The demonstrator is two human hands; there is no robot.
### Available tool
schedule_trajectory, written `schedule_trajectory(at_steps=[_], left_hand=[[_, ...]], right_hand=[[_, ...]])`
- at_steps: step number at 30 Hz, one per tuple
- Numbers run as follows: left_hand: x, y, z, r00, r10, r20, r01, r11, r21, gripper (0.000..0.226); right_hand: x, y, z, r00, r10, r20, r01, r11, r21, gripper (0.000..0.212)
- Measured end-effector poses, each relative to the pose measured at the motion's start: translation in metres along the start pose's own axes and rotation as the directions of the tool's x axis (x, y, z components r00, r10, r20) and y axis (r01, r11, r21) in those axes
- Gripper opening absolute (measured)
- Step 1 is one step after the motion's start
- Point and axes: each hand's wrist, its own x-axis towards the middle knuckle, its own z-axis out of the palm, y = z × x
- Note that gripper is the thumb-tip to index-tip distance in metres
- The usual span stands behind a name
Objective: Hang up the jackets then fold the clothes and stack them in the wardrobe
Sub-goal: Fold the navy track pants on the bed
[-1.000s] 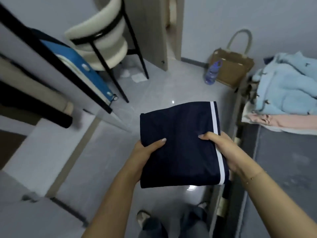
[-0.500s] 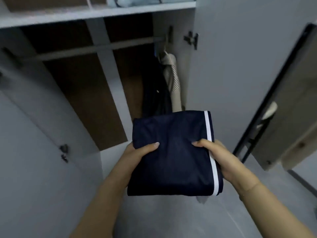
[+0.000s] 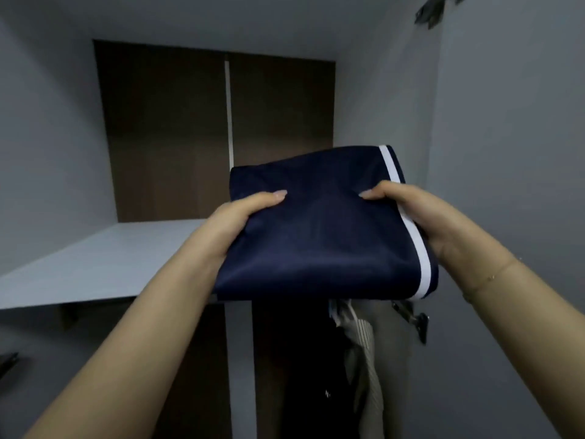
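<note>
Folded navy garment with white side stripe found held level in mid-air, at the front edge of the grey wardrobe shelf, not yet set down. Left hand noted gripping the near left edge, thumb on top, fingers hidden beneath. Right hand noted gripping the right edge likewise, thumb over the stripe. Hanging jackets observed below the shelf. Risk judged: slippery fabric, loosely stacked folds; could slide open or sag if released early or dragged across the shelf lip.
</note>
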Motion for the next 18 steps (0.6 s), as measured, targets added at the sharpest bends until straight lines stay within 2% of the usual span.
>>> schedule_trajectory(at_steps=[2, 4, 7, 10, 12, 15, 18], left_hand=[[0.040, 0.030, 0.012, 0.999, 0.042, 0.003, -0.042, 0.999, -0.004, 0.037], [0.076, 0.045, 0.020, 0.999, 0.041, -0.023, -0.041, 0.999, -0.017, 0.029], [0.124, 0.044, 0.026, 1.000, -0.016, -0.024, 0.015, 0.999, -0.048, 0.025], [0.165, 0.021, 0.027, 0.991, -0.130, -0.022, 0.130, 0.991, -0.034, 0.025], [0.182, -0.002, 0.027, 0.982, -0.185, -0.049, 0.184, 0.983, -0.019, 0.039], [0.198, -0.032, 0.025, 0.974, -0.147, -0.170, 0.157, 0.987, 0.043, 0.076], [0.206, -0.037, 0.023, 0.969, -0.130, -0.208, 0.141, 0.989, 0.037, 0.078]], right_hand=[[0.038, -0.041, -0.015, 0.999, -0.038, -0.013, 0.037, 0.997, -0.071, 0.026], [0.075, -0.068, -0.029, 0.999, -0.020, -0.030, 0.015, 0.986, -0.163, 0.036], [0.123, -0.078, -0.049, 0.998, 0.040, -0.050, -0.053, 0.957, -0.287, 0.044], [0.160, -0.063, -0.069, 0.994, 0.011, -0.106, -0.055, 0.903, -0.426, 0.048], [0.179, -0.042, -0.077, 0.995, 0.006, -0.103, -0.054, 0.882, -0.467, 0.047], [0.203, -0.003, -0.078, 0.995, -0.001, -0.104, -0.052, 0.858, -0.511, 0.036], [0.217, 0.017, -0.079, 0.993, -0.031, -0.116, -0.033, 0.861, -0.508, 0.022]])
